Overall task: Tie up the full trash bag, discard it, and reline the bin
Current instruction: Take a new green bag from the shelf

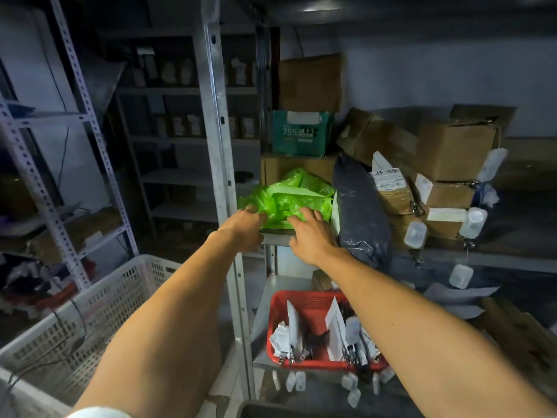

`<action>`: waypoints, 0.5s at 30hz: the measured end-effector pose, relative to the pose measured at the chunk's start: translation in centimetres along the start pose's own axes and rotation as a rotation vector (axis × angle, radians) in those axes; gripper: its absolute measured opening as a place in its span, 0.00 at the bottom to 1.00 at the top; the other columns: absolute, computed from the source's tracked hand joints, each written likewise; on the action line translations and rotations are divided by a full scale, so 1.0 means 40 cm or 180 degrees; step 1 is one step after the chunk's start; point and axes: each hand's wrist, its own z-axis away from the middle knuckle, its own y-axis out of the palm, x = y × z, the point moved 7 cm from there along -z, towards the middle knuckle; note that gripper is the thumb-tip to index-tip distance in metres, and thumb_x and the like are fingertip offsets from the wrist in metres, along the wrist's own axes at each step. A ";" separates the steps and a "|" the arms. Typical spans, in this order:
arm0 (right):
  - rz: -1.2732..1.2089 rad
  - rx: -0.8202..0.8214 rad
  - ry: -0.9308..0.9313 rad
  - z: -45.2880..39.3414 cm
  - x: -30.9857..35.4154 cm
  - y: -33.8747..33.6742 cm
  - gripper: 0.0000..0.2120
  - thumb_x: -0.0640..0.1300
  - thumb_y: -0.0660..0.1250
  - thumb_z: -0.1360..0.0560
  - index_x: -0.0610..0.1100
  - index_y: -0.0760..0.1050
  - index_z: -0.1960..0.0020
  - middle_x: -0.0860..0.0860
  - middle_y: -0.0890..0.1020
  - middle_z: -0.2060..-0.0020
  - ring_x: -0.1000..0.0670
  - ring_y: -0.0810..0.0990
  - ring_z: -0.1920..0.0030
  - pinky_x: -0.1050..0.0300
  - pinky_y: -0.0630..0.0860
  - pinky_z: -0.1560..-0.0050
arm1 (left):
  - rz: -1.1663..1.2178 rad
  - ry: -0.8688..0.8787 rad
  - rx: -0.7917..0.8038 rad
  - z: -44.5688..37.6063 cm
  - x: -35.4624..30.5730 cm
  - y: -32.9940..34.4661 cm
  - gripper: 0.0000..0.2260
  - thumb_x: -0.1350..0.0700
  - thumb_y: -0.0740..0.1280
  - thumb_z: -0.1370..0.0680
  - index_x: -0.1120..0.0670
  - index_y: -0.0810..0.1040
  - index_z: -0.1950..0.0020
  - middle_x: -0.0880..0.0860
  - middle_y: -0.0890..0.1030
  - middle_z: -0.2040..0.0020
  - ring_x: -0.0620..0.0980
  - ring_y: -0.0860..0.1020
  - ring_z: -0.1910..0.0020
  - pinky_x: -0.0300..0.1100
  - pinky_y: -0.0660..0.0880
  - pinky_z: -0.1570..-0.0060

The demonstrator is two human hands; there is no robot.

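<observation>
both hands (241, 224) (310, 227) on green bags (286, 194), metal shelf (277, 236)

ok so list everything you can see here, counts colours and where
green plastic bags: a pile, bright green, shelf edge under both hands
dark bag: one, black, upright right of the green pile
green box: one, teal, stacked between brown boxes behind the pile
cardboard boxes: several, brown, right shelf
red basket: one, lower shelf, holding packets
white crate: one, lower left
metal post: one, grey, centre
left hand: on the green bags
right hand: on the green bags
</observation>
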 end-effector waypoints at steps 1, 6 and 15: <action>0.0052 0.0078 0.0068 -0.002 -0.010 0.007 0.24 0.46 0.63 0.26 0.47 0.68 0.30 0.43 0.63 0.28 0.40 0.63 0.31 0.45 0.68 0.35 | -0.0011 -0.0003 0.0017 -0.008 0.000 0.008 0.26 0.56 0.66 0.24 0.52 0.66 0.26 0.61 0.67 0.30 0.64 0.70 0.33 0.54 0.71 0.35; 0.0223 0.0388 0.0251 0.003 -0.030 0.036 0.19 0.45 0.64 0.25 0.45 0.69 0.35 0.41 0.68 0.32 0.38 0.67 0.33 0.43 0.70 0.38 | 0.0083 -0.0107 0.0164 -0.023 0.007 0.047 0.28 0.54 0.66 0.23 0.56 0.60 0.25 0.64 0.71 0.32 0.65 0.71 0.34 0.54 0.70 0.37; 0.0297 0.0035 0.0256 0.018 -0.028 -0.001 0.32 0.34 0.68 0.30 0.41 0.58 0.30 0.39 0.79 0.45 0.37 0.76 0.43 0.44 0.72 0.46 | 0.0030 -0.0299 -0.0277 0.005 -0.002 0.029 0.31 0.64 0.64 0.24 0.55 0.56 0.24 0.62 0.79 0.46 0.64 0.78 0.47 0.55 0.74 0.52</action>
